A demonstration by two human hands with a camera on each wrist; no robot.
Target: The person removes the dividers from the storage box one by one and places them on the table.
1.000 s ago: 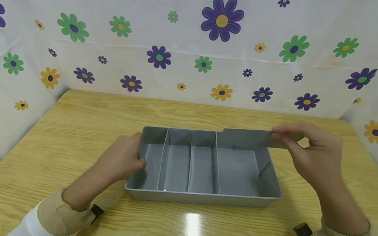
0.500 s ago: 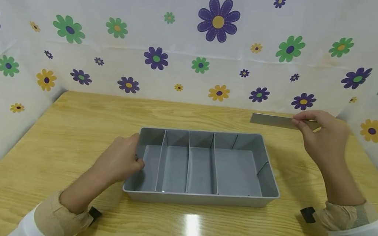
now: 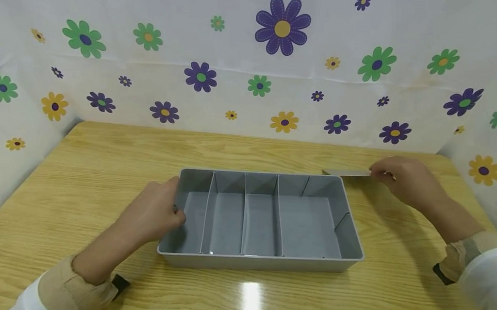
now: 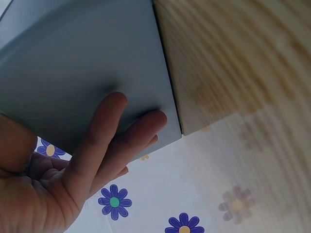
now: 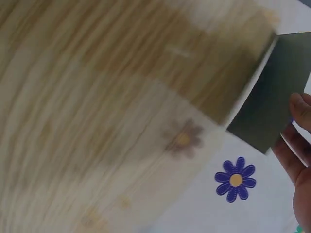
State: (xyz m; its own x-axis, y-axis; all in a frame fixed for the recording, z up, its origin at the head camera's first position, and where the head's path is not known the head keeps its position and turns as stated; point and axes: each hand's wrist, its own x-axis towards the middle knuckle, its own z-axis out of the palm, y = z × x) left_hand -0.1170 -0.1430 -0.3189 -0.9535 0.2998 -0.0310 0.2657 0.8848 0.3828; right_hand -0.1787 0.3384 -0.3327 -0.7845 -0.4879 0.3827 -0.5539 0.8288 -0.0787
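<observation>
A grey divided organizer box (image 3: 262, 264) stands on the wooden table. Three upright partitions cross its left part, and the widest compartment lies at the right. My left hand (image 3: 149, 213) grips the box's left wall, thumb over the rim; in the left wrist view, the fingers (image 4: 99, 128) lie against the outer side (image 4: 87, 58). Behind the box's back right corner, my right hand (image 3: 410, 183) pinches a thin grey divider panel (image 3: 347, 173) by its right end. The right wrist view has this panel (image 5: 272, 92) tilted close to the tabletop, thumb on one face.
The wooden table (image 3: 99, 162) extends around the box on all sides. White cloth (image 3: 226, 46) with printed flowers rises along the back and both sides of the table.
The right hand has lifted the divider panel away from the box's right compartment, carried it right and backward, then lowered it toward the table behind the box. The left hand keeps its grip.
</observation>
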